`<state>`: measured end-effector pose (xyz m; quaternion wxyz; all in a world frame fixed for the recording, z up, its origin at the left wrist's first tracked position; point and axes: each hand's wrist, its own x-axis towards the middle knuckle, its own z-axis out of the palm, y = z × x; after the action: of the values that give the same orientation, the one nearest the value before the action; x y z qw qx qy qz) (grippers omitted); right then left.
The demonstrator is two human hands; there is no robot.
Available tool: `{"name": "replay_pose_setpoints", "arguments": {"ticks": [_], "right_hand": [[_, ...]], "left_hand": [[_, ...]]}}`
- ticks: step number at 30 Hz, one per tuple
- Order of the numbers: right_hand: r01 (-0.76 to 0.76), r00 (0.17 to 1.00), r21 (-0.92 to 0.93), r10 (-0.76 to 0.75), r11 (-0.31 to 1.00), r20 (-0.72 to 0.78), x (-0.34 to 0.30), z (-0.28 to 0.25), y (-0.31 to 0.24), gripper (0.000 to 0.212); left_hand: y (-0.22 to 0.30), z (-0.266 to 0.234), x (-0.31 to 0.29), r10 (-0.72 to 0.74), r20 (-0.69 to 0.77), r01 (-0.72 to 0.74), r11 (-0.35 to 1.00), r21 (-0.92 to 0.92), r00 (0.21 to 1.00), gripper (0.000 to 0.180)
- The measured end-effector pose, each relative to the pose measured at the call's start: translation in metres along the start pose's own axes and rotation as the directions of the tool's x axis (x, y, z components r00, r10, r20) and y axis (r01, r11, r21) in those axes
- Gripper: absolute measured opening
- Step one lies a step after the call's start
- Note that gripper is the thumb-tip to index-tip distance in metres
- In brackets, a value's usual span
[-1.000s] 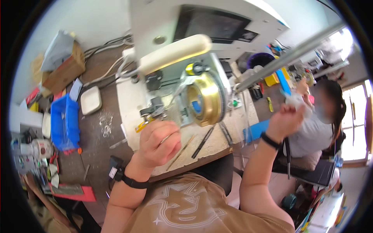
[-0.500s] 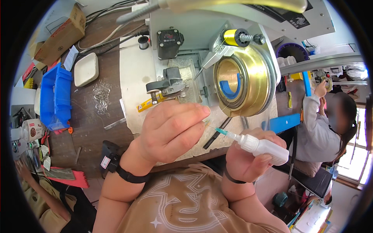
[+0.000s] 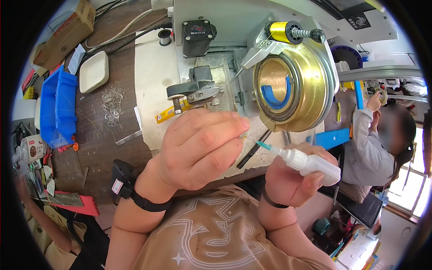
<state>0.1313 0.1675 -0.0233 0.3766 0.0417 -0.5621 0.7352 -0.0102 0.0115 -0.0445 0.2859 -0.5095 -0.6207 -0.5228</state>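
Note:
A small white squeeze bottle point(image 3: 315, 167) with a teal needle tip point(image 3: 264, 145) lies in my right hand point(image 3: 288, 180), fingers and thumb wrapped round it. Its needle points left at the fingertips of my left hand point(image 3: 202, 148). Those fingers are pinched together; a tiny end shows at their tips, but what they hold is mostly hidden. Just behind the hands stands a brass ring-shaped winding head point(image 3: 310, 85) with a blue curved piece point(image 3: 276, 96) inside its opening. A spool of yellow thread or wire point(image 3: 284, 32) sits on top of it.
A clamp fixture point(image 3: 193, 90) and black motor point(image 3: 198, 38) stand behind my left hand. Leftward lie tangled wire pieces point(image 3: 112, 104), a white dish point(image 3: 94, 72) and a blue bin point(image 3: 58, 108). A black stick point(image 3: 253, 150) rests near the table edge. Other people sit at both sides.
Both hands and the bottle have shifted slightly right in the picture, with the view itself moving a little. The needle stays close to my left fingertips.

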Motion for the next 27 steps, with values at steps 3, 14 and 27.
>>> {"name": "replay_pose_setpoints", "arguments": {"ticks": [3,14,27], "right_hand": [[-0.009,1.000,0.000,0.009,1.000,-0.011,0.000,0.001,-0.002,0.033],[-0.059,0.997,0.060,0.061,0.996,-0.037,0.000,0.002,-0.001,0.031],[0.198,0.804,-0.344,-0.353,0.918,-0.479,0.095,-0.129,-0.066,0.014]], "left_hand": [[0.000,0.002,0.003,-0.006,0.001,0.006,1.000,-0.005,1.000,0.018],[-0.001,0.001,0.002,-0.015,0.008,0.015,1.000,-0.011,1.000,0.016],[0.003,-0.008,-0.003,-0.062,0.119,0.058,0.998,0.035,0.991,0.019]]}}
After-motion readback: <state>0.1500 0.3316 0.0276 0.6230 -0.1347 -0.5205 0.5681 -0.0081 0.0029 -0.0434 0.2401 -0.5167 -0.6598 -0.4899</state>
